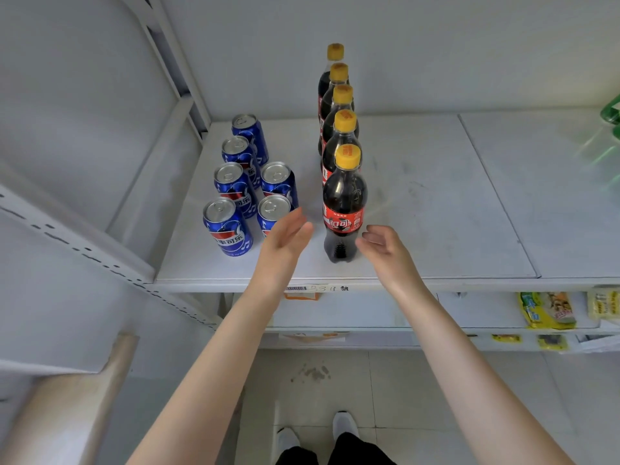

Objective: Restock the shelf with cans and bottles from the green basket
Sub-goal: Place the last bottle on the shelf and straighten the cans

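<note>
My left hand (285, 236) and right hand (382, 246) hang empty, fingers loose, either side of the front bottle (344, 209) on the shelf (436, 213). It heads a row of five beside six cans (228, 226); the green basket is out of view.

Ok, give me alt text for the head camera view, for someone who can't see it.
A person's open left grip and right grip flank the front dark plastic cola bottle with a yellow cap, first in a row of five on a white metal shelf. Six blue drink cans stand to its left.
</note>
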